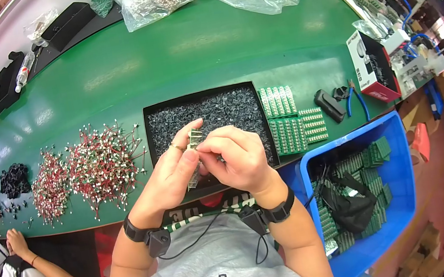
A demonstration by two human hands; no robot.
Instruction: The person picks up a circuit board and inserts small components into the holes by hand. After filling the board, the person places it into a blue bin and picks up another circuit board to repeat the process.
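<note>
My left hand [168, 179] is closed around a narrow green and white circuit board strip [194, 138], held upright between thumb and fingers. My right hand [239, 158] meets it from the other side, thumb and forefinger pinched at the strip's edge. Whatever small thing those fingertips hold is hidden. Both hands are over the near part of a shallow black tray [200, 94] full of small dark parts [212, 113]. Just right of the tray lie stacked circuit board panels [288, 135], green with rows of pale components.
Piles of small red-wired parts [105, 168] and black pieces [15, 179] lie left. Right are a black case [329, 106], pliers [356, 103] and an open box [371, 67]. A blue bin [407, 165] holds boards and a black bag. Another person's hand [16, 241] rests at the left edge.
</note>
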